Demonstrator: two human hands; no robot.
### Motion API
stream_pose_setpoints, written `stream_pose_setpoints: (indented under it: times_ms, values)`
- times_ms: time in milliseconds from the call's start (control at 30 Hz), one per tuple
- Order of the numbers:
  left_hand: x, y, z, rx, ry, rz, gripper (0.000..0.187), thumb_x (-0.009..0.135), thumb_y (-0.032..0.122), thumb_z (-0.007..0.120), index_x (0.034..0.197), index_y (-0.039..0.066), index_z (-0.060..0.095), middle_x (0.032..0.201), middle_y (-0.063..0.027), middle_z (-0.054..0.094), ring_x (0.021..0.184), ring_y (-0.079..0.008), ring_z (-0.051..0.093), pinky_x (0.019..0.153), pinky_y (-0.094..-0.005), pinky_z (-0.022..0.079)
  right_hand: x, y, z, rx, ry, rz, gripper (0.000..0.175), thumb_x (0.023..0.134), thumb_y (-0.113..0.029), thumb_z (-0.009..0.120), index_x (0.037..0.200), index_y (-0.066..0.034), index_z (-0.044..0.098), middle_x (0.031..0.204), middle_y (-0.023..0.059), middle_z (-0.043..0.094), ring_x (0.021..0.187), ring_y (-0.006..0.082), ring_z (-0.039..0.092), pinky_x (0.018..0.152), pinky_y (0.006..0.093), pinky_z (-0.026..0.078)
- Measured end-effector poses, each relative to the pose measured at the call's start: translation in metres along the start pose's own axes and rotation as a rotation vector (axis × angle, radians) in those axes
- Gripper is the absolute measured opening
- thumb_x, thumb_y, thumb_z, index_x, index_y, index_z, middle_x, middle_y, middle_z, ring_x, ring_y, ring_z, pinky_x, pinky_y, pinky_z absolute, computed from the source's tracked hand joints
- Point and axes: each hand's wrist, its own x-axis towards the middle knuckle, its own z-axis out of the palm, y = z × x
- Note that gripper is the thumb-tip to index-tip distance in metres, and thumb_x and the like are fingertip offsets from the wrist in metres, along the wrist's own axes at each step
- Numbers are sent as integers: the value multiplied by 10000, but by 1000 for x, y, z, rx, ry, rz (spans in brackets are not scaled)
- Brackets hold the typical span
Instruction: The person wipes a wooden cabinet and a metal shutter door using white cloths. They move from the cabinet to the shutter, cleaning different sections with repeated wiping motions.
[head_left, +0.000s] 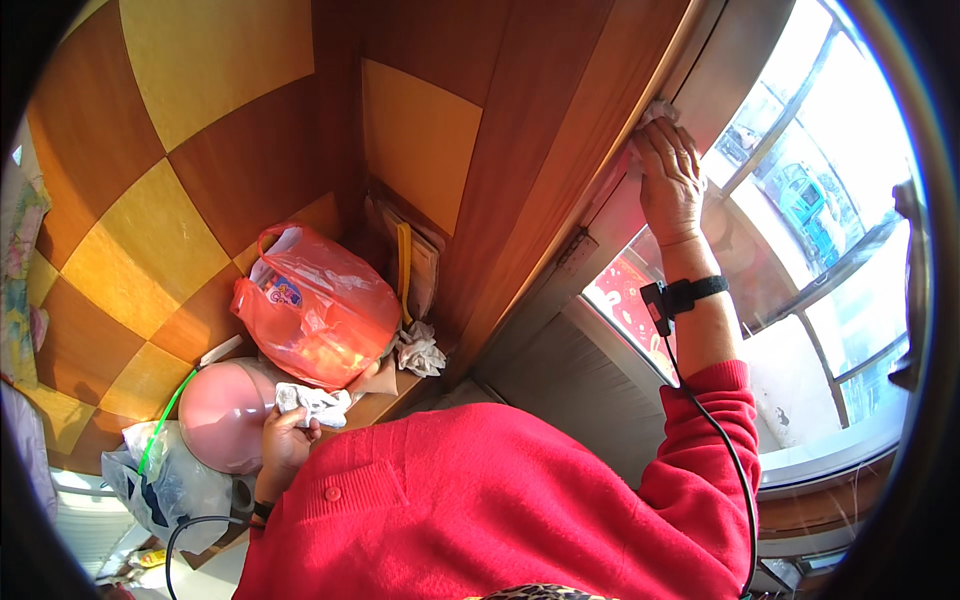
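My right hand (670, 184) is raised at the upper right, pressing a crumpled white cloth or tissue (660, 112) against the metal door frame (694, 94) beside the wooden trim. Its palm faces the frame and hides most of the wad. Low on the left, my left hand (289, 439) grips a folded white cloth (313, 403) between thumb and fingers. That cloth is in front of a pink rounded object (225, 416), perhaps a helmet. Just above it sits a red plastic bag (322, 307) with items inside.
A crumpled tissue (421, 350) lies by the red bag near the ledge's edge. A clear plastic bag (176, 480) and a green strip (166, 420) are at the lower left. The door has a hinge (579, 251); window panes (810, 187) fill the right. Checkered wooden panels (247, 127) stand behind.
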Motion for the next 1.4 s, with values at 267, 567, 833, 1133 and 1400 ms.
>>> stream_pose_setpoints:
  times_ms: [267, 567, 833, 1133, 1400]
  values:
    - [-11, 15, 12, 34, -109, -157, 251, 935, 145, 617, 1173, 68, 595, 934, -52, 672, 678, -142, 609, 554, -262, 492, -32, -23, 1, 60, -77, -65, 302, 818, -30, 615, 1094, -121, 701, 1233, 62, 675, 1194, 266, 613, 1063, 423, 458]
    - [-27, -86, -118, 1043, -326, -546, 437, 960, 352, 658, 1195, -15, 621, 1030, -74, 687, 935, -145, 632, 815, -312, 513, -187, -151, -57, 1112, -1028, 371, 284, 774, -11, 658, 1051, -74, 666, 911, 138, 675, 860, 344, 660, 747, 398, 540]
    - [-87, -247, -190, 1085, -179, -258, 421, 929, 372, 679, 1073, -16, 603, 938, -120, 659, 867, -222, 632, 772, -375, 507, -490, -299, -137, 1363, -1646, 2092, 455, 909, -166, 673, 1336, -80, 540, 942, 79, 682, 814, 186, 649, 629, 312, 502]
    - [-124, -324, -166, 1232, -187, -476, 426, 927, 373, 677, 1078, -17, 599, 963, -145, 662, 897, -245, 638, 788, -382, 509, -564, -296, -284, 1199, -2106, 1592, 324, 955, -160, 638, 1257, -46, 608, 1040, 71, 704, 945, 166, 639, 840, 313, 520]
    - [-139, -319, -132, 1336, -197, -583, 431, 925, 375, 676, 1082, -18, 596, 985, -168, 664, 925, -266, 644, 802, -388, 510, -565, -259, -260, 1133, -2090, 1692, 308, 962, -166, 645, 1250, -59, 619, 1055, 59, 698, 966, 160, 632, 858, 314, 513]
